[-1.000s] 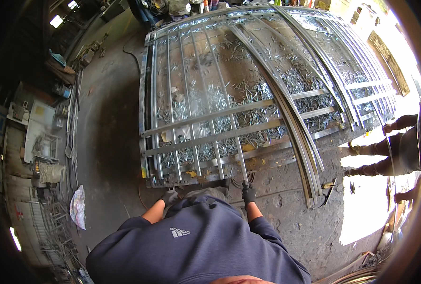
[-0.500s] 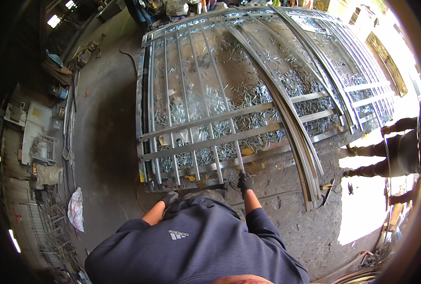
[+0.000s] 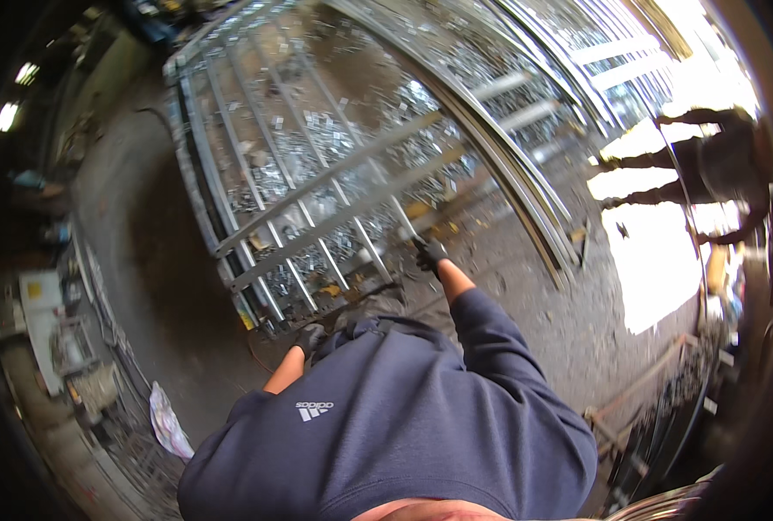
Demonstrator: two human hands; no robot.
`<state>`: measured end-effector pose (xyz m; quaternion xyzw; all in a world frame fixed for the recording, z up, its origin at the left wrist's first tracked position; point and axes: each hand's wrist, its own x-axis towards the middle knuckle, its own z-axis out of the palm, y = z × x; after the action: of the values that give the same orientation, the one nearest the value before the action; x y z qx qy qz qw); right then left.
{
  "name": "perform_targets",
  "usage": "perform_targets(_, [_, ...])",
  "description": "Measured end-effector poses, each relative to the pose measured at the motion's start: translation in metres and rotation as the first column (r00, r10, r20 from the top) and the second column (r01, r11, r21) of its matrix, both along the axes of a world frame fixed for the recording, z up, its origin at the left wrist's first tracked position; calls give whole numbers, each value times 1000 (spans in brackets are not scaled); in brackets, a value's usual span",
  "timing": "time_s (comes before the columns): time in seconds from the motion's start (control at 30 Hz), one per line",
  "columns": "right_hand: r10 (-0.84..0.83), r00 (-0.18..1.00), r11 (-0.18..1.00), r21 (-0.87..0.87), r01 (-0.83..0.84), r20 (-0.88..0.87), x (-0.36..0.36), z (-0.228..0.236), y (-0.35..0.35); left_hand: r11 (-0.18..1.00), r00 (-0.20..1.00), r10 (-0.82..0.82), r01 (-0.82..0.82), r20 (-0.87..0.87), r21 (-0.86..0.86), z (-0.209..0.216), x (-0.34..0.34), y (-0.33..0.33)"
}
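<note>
"What do we see?"

"A worker in a workshop, hands apart. The right hand [image 3: 431, 253], gloved, is closed around the near end of a slim metal bar [image 3: 401, 215], which slants away beneath two crossbars [image 3: 352, 215]."

"Why the end?"

"We judge it is the part clear of the crossbars, easiest to reach from where our worker stands."

"And the left hand [image 3: 310, 339]?"

"Gloved too, low by the waist, near the corner of the metal grid. We cannot tell whether it holds anything."

"Why the crossbars?"

"Lying across the row, they probably keep the bars spaced. Short metal pieces [image 3: 287, 156] lie scattered between and below."

"To the right?"

"Long channels [image 3: 498, 154] bundled side by side, perhaps so they stay together, their ends jutting over the floor. Beyond, we see a second person [image 3: 725, 161] in bright light."
</note>
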<state>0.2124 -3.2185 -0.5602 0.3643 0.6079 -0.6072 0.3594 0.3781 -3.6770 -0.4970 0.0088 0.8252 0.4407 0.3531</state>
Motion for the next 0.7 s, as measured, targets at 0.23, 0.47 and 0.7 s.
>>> perform_targets(0.23, [631,479,332,770,544,-611,26,163,171,758,494,605,-598,624,-261,3,-33,57])
perform_targets(0.47, [275,871,506,831,229,-407,5,173,309,867,622,440,-482,647,-126,-29,-28,62])
perform_targets(0.7, [654,695,383,923,38,-300,9,175,286,789,651,560,-608,513,-90,-6,13,105])
